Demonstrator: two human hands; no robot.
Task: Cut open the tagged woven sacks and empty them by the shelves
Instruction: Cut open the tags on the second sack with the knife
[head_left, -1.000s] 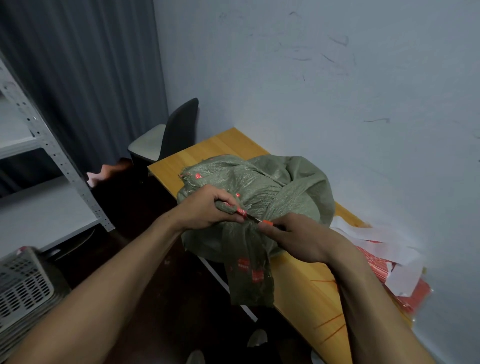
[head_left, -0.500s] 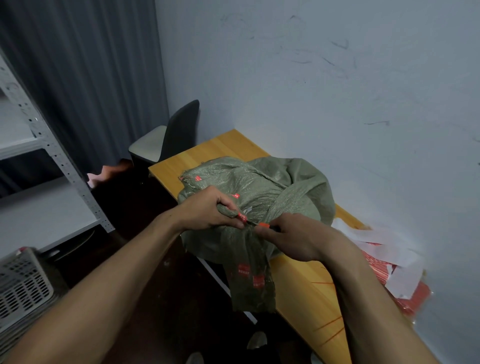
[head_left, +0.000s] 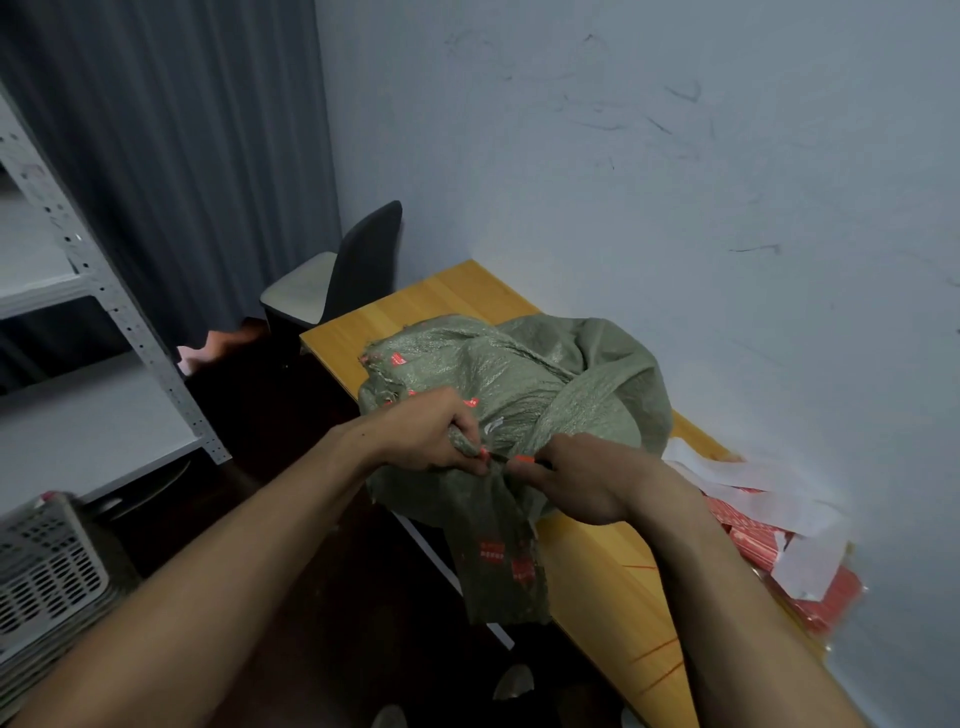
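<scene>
Clenching the bunched neck of the green woven sack (head_left: 524, 374) on the counter (head_left: 441, 301) in the left grip (head_left: 431, 431), pinching an orange cutter (head_left: 521, 459) just beside in the right grip (head_left: 587, 478); could nick nearby fingers on a slip.

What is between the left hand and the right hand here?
In the head view, a thin orange-tipped tool bridges the left hand and right hand, across the bunched neck of the sack.

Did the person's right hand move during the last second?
Yes: the right hand moved slightly left along the yellow wooden table, closing on the left hand gripping the green woven sack.
</scene>
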